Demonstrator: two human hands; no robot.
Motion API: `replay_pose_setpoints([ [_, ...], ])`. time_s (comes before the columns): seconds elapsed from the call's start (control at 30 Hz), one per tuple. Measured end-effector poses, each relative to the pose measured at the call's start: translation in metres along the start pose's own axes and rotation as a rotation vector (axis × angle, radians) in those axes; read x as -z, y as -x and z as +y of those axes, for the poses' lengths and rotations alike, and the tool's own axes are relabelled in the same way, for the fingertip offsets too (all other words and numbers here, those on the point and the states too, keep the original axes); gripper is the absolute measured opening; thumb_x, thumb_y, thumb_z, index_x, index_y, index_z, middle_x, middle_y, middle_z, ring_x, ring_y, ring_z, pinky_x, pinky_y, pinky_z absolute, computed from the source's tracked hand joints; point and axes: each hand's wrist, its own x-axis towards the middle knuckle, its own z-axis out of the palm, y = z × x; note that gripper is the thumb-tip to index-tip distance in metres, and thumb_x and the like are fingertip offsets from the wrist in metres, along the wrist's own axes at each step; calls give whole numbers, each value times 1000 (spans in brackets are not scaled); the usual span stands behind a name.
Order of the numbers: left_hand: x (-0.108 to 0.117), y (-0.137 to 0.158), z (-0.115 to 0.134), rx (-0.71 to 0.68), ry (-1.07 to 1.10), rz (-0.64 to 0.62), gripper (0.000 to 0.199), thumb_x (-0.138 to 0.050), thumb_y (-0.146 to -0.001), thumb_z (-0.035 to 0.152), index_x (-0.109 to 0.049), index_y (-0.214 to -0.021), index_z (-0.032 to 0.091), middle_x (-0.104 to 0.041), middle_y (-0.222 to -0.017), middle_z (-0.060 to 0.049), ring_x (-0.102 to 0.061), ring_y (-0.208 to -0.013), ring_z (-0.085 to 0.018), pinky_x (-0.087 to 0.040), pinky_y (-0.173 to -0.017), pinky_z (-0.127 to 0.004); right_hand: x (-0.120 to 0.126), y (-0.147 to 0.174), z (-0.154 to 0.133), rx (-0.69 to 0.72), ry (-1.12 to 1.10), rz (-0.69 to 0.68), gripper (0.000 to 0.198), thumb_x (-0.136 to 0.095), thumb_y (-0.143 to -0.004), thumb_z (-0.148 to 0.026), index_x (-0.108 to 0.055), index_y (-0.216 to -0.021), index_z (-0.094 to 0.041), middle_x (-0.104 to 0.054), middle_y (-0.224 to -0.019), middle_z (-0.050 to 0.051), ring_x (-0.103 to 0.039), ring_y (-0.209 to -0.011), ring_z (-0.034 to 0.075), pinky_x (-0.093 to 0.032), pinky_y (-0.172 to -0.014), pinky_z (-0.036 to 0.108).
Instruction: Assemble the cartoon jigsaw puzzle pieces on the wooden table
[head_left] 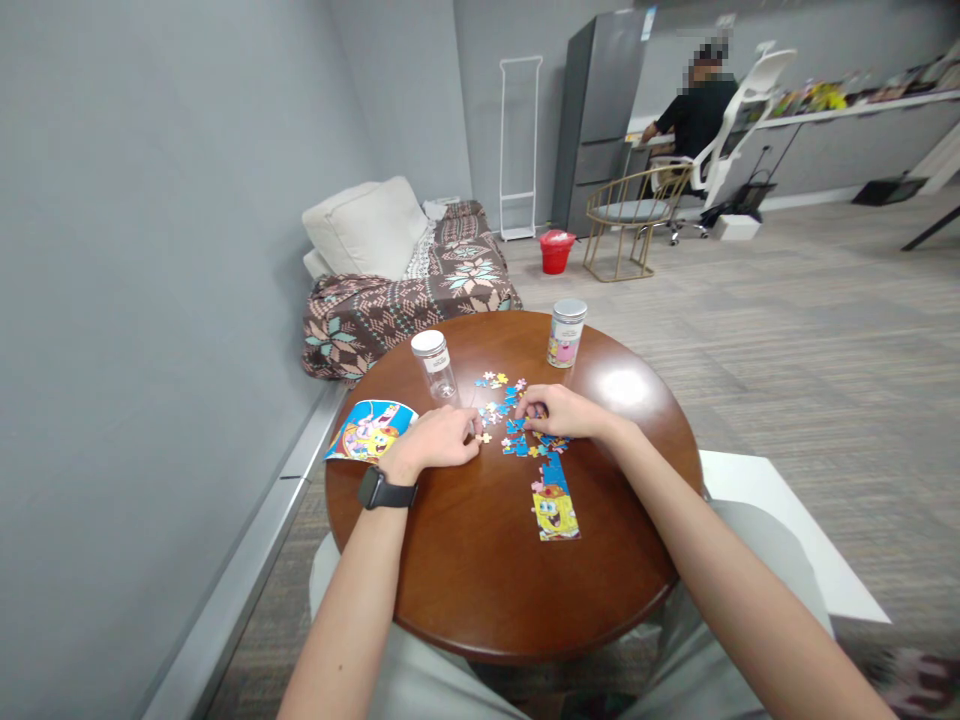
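Loose jigsaw puzzle pieces [493, 412], mostly blue, yellow and white, lie in a spread pile on the round brown table [480, 560]. At the pile's left edge my left hand [442, 437] rests with its fingers curled, its tips beside a yellowish piece; what they hold, if anything, is hidden. Over the right part of the pile, my right hand [562, 411] is bent down, thumb and fingers closed on a blue puzzle piece [515, 426]. Nearer to me lies a joined puzzle section [555, 505] with a yellow cartoon face and a blue strip above.
A curled picture sheet [371, 428] lies on the table's left side. Behind the pile stand a clear lidded jar [435, 365] and a printed jar with a silver lid [566, 335]. A person [701, 115] sits far off at a counter; a covered sofa [412, 290] adjoins the table.
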Motion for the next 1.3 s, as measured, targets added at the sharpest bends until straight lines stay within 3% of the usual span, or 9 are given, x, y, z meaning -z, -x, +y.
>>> replay_pose_setpoints([
  [0.27,-6,-4,0,-43,-27,40,24,-45,-86,43,-60,-86,24,-64,-70,-1,-60,-64,-17,-36,-57,-27,0,0,1,10,-12,-3,14,-64,-73,-16,-69,-85,-14,-60,-73,2,-53,-65,13,-42,-63,24],
  [0.5,-9,-8,-4,-32,-53,26,21,-41,-87,34,-59,-87,24,-65,-74,-3,-60,-66,-18,-36,-59,-27,0,-1,2,10,-11,-2,14,-64,-72,-17,-69,-85,-14,-60,-72,2,-53,-64,12,-42,-63,24],
  [0.9,-10,-8,-3,-12,-67,13,23,-39,-89,38,-57,-98,25,-67,-83,-4,-64,-74,-21,-42,-65,-29,-2,-1,4,6,-11,12,14,-64,-73,-18,-69,-85,-14,-60,-74,2,-52,-65,12,-42,-62,23],
  [1.3,-10,-8,-3,-33,-80,35,22,-41,-89,37,-57,-98,25,-67,-79,-3,-65,-73,-21,-42,-63,-29,-1,-1,1,23,-4,12,17,-64,-71,-16,-71,-87,-15,-63,-77,3,-55,-67,13,-44,-64,23],
])
